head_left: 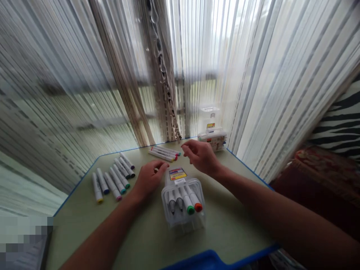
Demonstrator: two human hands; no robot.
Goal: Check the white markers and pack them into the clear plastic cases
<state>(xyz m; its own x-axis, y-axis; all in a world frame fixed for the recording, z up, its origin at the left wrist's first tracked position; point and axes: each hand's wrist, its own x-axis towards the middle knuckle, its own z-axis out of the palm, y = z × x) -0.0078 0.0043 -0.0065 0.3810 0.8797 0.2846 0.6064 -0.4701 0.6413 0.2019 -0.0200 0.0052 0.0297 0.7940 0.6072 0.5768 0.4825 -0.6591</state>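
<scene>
A clear plastic marker case (183, 204) lies on the pale green table (230, 225), with several markers inside, one green-capped and one orange-capped. My left hand (148, 178) rests on the table just left of the case, its fingers curled with nothing visible in them. My right hand (200, 155) hovers just beyond the case with its fingers loosely bent and apart, holding nothing. A few white markers (164, 152) lie right beside its fingertips. Several more markers (114, 178) lie in a row at the left.
A second clear marker box (213, 135) stands at the table's far edge by the sheer curtains (253, 75). The table has a blue rim (247, 167). A blue object (202, 260) pokes in at the near edge. Zebra-patterned fabric (341, 123) is at right.
</scene>
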